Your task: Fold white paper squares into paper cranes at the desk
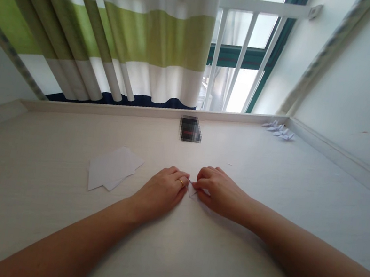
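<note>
Both hands rest close together on the pale wooden desk (50, 210). My left hand (164, 188), a ring on one finger, has its fingers curled down and pressed on a small folded piece of white paper (193, 190). From the other side my right hand (219, 190) pinches the same paper with bent fingers. Most of the paper is hidden under the fingers.
A small stack of white paper sheets (113, 168) lies to the left of my hands. Several folded paper figures (279, 130) sit at the far right corner. A dark blurred object (190, 129) lies at the back middle. A striped curtain (117, 36) and a barred window (242, 58) stand behind the desk.
</note>
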A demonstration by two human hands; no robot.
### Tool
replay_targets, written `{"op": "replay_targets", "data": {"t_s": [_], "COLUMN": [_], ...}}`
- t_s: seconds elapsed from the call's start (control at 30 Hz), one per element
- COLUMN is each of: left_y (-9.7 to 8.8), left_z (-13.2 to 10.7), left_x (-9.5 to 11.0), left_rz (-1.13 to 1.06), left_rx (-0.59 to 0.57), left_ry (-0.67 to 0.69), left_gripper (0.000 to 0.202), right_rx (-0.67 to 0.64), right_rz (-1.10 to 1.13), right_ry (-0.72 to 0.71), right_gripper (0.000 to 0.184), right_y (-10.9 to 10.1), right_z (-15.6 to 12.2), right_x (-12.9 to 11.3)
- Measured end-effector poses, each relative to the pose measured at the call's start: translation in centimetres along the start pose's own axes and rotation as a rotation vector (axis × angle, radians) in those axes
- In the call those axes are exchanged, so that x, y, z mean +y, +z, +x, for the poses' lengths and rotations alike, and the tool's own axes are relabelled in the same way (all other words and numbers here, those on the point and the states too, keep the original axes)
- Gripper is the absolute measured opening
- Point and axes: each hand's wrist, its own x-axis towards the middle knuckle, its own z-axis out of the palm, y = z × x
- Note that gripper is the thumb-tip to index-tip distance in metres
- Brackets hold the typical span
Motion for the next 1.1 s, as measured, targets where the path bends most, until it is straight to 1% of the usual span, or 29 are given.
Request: {"op": "replay_targets", "data": {"t_s": [0.07, 0.23, 0.37, 0.53, 0.73, 0.87, 1.0, 1.1], "left_y": [-0.05, -0.15, -0.02, 0.22, 0.30, 0.24, 0.09, 0.03], "left_z": [0.02, 0.08, 0.11, 0.15, 0.20, 0.18, 0.15, 0.14], "left_x": [0.12, 0.10, -0.27, -0.35, -0.24, -0.27, -0.20, -0.08], "left_rz": [0.007, 0.000, -0.049, -0.020, -0.039, -0.063, -0.075, -0.100], "left_rx": [-0.006, -0.020, -0.018, -0.011, 0.007, 0.036, 0.038, 0.041], "left_ry": [-0.017, -0.031, -0.032, -0.024, -0.062, -0.100, -0.116, -0.147], "left_gripper": [0.023, 0.029, 0.027, 0.027, 0.025, 0.022, 0.022, 0.022], "right_rx": [-0.005, -0.010, 0.006, 0.016, 0.056, 0.067, 0.052, 0.051], "right_rz": [0.006, 0.040, 0.040, 0.021, 0.028, 0.033, 0.040, 0.048], "right_ry": [-0.005, 0.015, 0.055, 0.085, 0.072, 0.042, 0.012, 0.014], "right_gripper": [0.018, 0.018, 0.024, 0.029, 0.019, 0.018, 0.018, 0.018], "right_y": [-0.02, -0.24, -0.23, 0.09, 0.60, 0.65, 0.50, 0.45], "right_z": [-0.04, -0.13, 0.00, 0.11, 0.09, 0.03, -0.04, -0.03], "right_x": [0.00, -0.34, -0.54, -0.33, -0.02, -0.05, -0.15, -0.21]}}
